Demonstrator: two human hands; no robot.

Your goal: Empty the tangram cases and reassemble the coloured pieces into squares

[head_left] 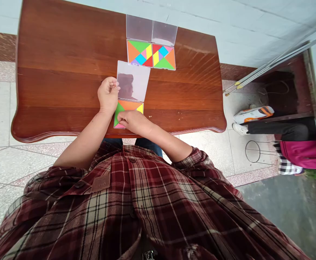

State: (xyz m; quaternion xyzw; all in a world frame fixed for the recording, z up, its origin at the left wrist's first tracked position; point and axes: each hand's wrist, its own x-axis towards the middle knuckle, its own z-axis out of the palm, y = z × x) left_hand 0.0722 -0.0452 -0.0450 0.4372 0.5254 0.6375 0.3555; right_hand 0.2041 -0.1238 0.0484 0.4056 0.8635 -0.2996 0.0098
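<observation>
My left hand [108, 94] pinches the left edge of a clear plastic lid [132, 80], which is folded back from a small tangram case near the table's front edge. Over that case, my right hand [135, 122] has its fingers curled down on the tangram pieces [131, 105]; whatever its fingertips hold is hidden. Green, orange, yellow and pink pieces show around the hand. Just beyond the lid lie two more tangram cases, the left one [140, 52] and the right one [163, 56], side by side with lids opened back and coloured pieces laid in them.
The cases rest on a brown wooden table [57, 83] with a curved front edge. A pale wall [196, 18] runs behind it. At the right, a person in a magenta top [304, 153] sits near a wire-framed stand [252, 151] and a white-and-orange package [252, 114].
</observation>
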